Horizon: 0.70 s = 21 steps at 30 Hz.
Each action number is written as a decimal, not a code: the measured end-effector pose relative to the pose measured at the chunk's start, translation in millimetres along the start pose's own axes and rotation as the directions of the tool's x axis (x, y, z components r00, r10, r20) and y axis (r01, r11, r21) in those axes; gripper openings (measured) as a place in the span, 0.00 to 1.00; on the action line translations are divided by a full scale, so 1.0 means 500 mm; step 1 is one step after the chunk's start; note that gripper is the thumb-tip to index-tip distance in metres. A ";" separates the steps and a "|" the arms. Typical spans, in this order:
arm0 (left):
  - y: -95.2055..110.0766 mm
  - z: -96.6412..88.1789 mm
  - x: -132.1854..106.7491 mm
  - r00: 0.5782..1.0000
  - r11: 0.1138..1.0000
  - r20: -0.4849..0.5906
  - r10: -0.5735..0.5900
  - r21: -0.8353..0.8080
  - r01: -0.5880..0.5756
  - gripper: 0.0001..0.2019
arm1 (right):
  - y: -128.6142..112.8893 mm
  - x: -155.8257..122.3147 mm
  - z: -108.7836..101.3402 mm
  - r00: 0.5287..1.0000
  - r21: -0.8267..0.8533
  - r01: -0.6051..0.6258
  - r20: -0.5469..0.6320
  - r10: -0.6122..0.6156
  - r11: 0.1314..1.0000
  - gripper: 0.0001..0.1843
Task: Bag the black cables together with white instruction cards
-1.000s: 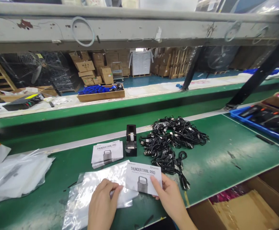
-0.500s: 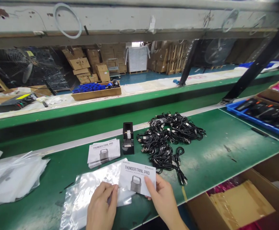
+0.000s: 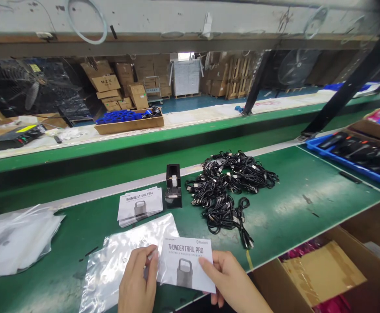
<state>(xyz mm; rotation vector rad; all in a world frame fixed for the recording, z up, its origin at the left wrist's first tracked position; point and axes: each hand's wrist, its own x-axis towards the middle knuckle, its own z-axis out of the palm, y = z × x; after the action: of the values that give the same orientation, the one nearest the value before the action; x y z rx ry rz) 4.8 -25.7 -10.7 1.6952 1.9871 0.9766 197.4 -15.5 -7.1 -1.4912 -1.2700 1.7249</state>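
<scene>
My right hand (image 3: 231,278) grips a white printed leaflet (image 3: 185,261) by its right edge, with the thumb on the front face. The leaflet reads "Thunder Trail Pro" and shows a speaker. Beside its left edge is my left hand (image 3: 139,276), thumb and forefinger pinched together; what lies between them is hidden. Clear plastic bags (image 3: 138,234) lie flat beneath and behind the left hand. Farther back, a stack of the same leaflets (image 3: 140,206) sits to the left of a black tape dispenser (image 3: 173,187).
A heap of coiled black USB cables (image 3: 224,191) lies right of the dispenser. More plastic bags (image 3: 17,243) are at the left. A blue tray (image 3: 356,158) of black items stands at the far right, and an open cardboard box (image 3: 323,269) sits below the bench edge.
The leaflet and my right hand have come lower and nearer to me, and the leaflet is turned more level. My left hand stays pinched in nearly the same place. The view has shifted slightly.
</scene>
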 end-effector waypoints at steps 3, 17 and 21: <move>-0.005 0.004 -0.002 1.000 1.000 0.006 0.009 0.005 -0.009 0.11 | 0.003 0.002 -0.005 0.999 0.015 -0.002 -0.051 0.003 1.000 0.23; -0.018 0.015 -0.002 0.982 0.978 0.014 0.187 0.092 -0.187 0.10 | -0.001 0.006 -0.008 0.996 -0.106 0.066 -0.050 -0.072 0.992 0.19; -0.019 0.012 0.002 0.967 0.958 0.026 0.252 0.130 -0.254 0.10 | -0.023 0.020 -0.031 0.993 -0.135 0.095 0.085 -0.084 0.986 0.16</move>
<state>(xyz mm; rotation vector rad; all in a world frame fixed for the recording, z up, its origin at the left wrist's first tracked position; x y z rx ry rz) 1.7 -23.7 -21.5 2.0633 1.8985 0.9324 207.3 2.7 -0.5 -1.4305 -1.5030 1.6815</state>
